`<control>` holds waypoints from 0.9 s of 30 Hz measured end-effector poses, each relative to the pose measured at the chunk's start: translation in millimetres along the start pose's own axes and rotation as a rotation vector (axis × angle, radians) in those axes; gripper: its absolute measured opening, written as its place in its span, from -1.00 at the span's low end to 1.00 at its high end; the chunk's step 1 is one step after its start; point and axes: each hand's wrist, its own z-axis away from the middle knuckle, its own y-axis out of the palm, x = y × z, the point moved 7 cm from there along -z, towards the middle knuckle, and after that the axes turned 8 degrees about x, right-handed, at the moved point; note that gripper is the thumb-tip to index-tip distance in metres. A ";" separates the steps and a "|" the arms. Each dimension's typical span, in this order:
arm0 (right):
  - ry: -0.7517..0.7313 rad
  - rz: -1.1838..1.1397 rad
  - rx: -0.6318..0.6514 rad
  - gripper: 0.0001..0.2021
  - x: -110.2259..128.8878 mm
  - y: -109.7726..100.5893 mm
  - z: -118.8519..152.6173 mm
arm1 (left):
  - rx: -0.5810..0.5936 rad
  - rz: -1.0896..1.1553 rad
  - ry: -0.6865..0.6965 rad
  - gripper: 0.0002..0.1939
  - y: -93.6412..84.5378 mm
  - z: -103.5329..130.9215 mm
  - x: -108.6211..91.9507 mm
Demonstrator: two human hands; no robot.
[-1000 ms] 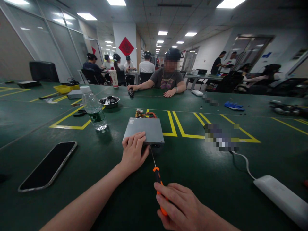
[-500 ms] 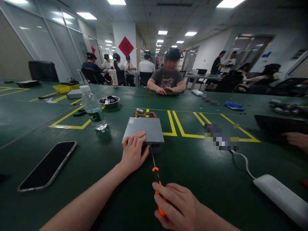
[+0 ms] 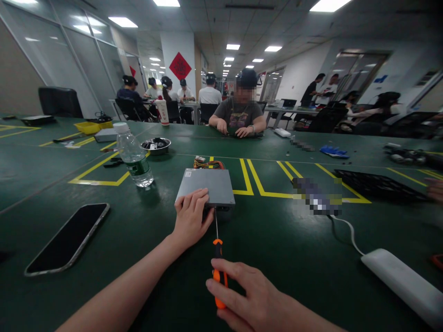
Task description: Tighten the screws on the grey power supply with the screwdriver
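Observation:
A grey computer power supply (image 3: pixel 216 184) lies on the green table, its bundle of coloured wires (image 3: pixel 209 163) at the far side. My left hand (image 3: pixel 192 214) grips its near left corner, fingers over the top and thumb against the front face. In my right hand (image 3: pixel 242 293) is a screwdriver (image 3: pixel 218 272) with an orange and black handle, held between thumb and fingers. Its thin shaft points away from me and the tip meets the near face of the power supply, just right of my left thumb. The exact spot at the tip is too small to make out.
On the left are a phone (image 3: pixel 69 237), a water bottle (image 3: pixel 134 159) and a metal bowl (image 3: pixel 156 145) of small parts. A white power strip (image 3: pixel 401 283) with a cable lies right, near a black panel (image 3: pixel 380 184). A person (image 3: pixel 238 108) sits opposite.
The screwdriver handle and my right hand have shifted slightly left, so the shaft stands straighter. My left hand stays on the power supply. At right, the black panel now lies flatter on the table.

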 end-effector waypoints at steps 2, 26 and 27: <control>-0.034 0.007 -0.038 -0.76 1.2 0.3 1.1 | 0.001 0.005 0.000 -0.75 0.2 0.0 -0.2; 0.023 0.017 0.108 -0.73 -2.0 9.3 0.9 | -0.011 -0.005 0.003 -0.74 0.7 0.5 0.9; 0.020 0.032 0.100 -0.75 -1.7 9.8 0.9 | -0.011 -0.006 0.005 -0.75 0.6 0.5 0.7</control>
